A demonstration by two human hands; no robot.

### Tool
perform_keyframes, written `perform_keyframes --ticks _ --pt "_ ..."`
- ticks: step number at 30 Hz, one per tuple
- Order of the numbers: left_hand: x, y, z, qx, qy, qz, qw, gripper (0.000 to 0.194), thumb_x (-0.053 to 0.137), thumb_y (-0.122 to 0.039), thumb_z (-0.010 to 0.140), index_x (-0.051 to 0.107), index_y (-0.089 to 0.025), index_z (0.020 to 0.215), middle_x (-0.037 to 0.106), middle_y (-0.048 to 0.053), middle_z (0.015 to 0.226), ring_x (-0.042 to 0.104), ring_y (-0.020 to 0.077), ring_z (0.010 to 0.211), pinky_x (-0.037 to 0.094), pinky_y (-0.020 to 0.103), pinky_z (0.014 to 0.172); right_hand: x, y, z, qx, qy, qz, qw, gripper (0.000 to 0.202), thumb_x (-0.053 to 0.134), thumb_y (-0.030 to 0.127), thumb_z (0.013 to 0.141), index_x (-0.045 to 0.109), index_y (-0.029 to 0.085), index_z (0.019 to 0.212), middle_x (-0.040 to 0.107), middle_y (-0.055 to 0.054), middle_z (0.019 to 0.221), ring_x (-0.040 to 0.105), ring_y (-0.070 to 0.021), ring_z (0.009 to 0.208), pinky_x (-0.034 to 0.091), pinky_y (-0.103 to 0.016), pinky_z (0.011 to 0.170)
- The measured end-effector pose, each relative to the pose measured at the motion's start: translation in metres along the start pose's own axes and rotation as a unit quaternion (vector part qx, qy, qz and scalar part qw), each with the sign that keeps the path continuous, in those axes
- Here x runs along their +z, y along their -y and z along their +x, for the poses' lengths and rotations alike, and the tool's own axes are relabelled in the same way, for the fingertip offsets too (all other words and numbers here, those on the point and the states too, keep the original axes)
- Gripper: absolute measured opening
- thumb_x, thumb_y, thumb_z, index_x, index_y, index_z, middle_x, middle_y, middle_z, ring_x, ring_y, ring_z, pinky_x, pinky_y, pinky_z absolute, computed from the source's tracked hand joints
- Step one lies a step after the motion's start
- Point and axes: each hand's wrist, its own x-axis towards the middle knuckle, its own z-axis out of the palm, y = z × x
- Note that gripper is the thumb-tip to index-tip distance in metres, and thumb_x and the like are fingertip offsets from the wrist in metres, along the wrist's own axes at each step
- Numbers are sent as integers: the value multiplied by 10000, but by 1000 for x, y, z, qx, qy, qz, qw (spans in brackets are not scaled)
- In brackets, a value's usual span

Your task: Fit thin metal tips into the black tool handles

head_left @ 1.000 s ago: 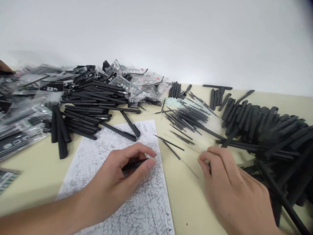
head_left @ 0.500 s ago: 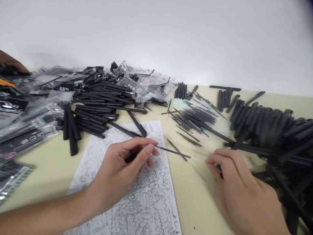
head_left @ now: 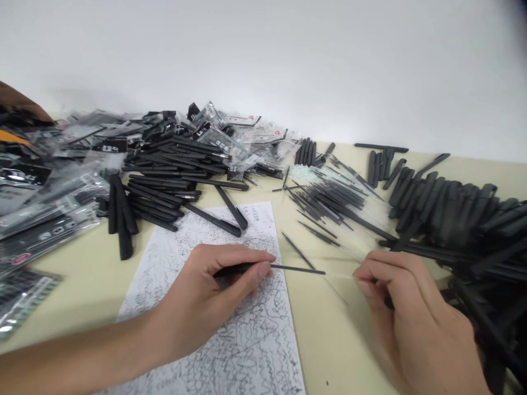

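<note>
My left hand (head_left: 230, 291), above the scribbled paper (head_left: 263, 340), is closed around a black pen barrel (head_left: 234, 269). Out of the barrel's end, past thumb and forefinger, runs a thin pen refill (head_left: 300, 269), dark at first and translucent further right. The translucent end reaches the pinched fingertips of my right hand (head_left: 415, 312). Something black shows under the right hand's curled fingers, mostly hidden. Beneath the held refill, another loose refill (head_left: 297, 248) lies slanted on the table.
Black pens (head_left: 164, 186) are heaped behind my left hand, beside clear plastic packets (head_left: 53, 214). Many refills (head_left: 329, 197) lie fanned out at centre right. More black pen parts (head_left: 436, 203) crowd the right side. A white wall (head_left: 263, 55) stands behind the pale yellow table (head_left: 325, 340).
My left hand has moved slightly down and right, with the pen now level and the refill in line with the right fingertips. The right hand has shifted a little right.
</note>
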Motion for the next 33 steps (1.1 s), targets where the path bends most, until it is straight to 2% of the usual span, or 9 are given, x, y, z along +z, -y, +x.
perform_keyframes --ticks 4,7,10,15,18,20,24,27,33 --pt "-1 3 -3 35 80 4 996 151 665 -224 911 801 -182 961 706 24 656 561 85 502 412 160 419 -3 -4 2 45 26 96 994 171 407 222 1019 529 208 901 657 -57 880 634 -114 620 456 -200 462" --pt "-1 4 -3 62 92 11 994 153 683 -202 899 795 -186 1001 737 33 721 598 94 539 444 169 456 -6 -7 1 60 48 137 988 162 436 235 1023 538 215 897 637 -42 866 655 -122 700 499 -206 552" --pt "-2 1 -2 82 90 15 992 150 707 -180 879 792 -186 1004 749 31 741 615 94 550 451 166 468 -7 -7 -2 13 85 170 982 183 446 251 1036 549 218 889 624 -13 823 630 -99 640 481 -198 541" --pt "-2 -6 -2 115 131 20 984 130 695 -157 879 792 -178 964 757 44 782 659 110 622 506 182 546 -5 0 -6 -98 116 205 967 238 436 245 1055 570 205 862 594 13 719 588 -92 551 447 -222 502" --pt "-2 -7 -4 98 124 27 987 95 689 -177 878 779 -167 907 737 38 738 642 110 604 497 181 530 -3 3 -5 -117 106 205 966 239 420 234 1057 562 207 866 593 12 697 596 -105 546 447 -235 476" --pt "-2 -6 -5 77 103 27 991 86 682 -190 879 765 -167 874 719 26 706 610 98 573 472 169 500 -4 4 -5 -107 104 196 969 239 407 305 1063 569 208 916 632 -10 752 637 -122 593 497 -235 493" --pt "-1 -3 -4 22 32 -2 999 70 693 -233 882 742 -183 884 662 -13 637 518 63 486 402 137 423 -10 4 -6 -43 112 152 981 385 360 447 1048 561 169 1223 683 -141 1126 719 -237 961 626 -309 652" --pt "-2 0 -1 -1 -2 -24 1000 77 706 -260 876 725 -186 891 641 -22 629 518 59 479 409 127 419 -12 5 -2 -8 119 162 980 393 364 400 1040 516 165 1315 630 -172 1271 670 -266 1136 642 -339 765" --pt "-3 1 0 -23 22 -29 999 100 695 -283 890 722 -193 924 636 -18 627 544 73 501 433 130 434 -4 3 7 22 120 225 967 173 424 197 1014 567 234 1104 681 -62 1015 717 -143 849 611 -232 708"
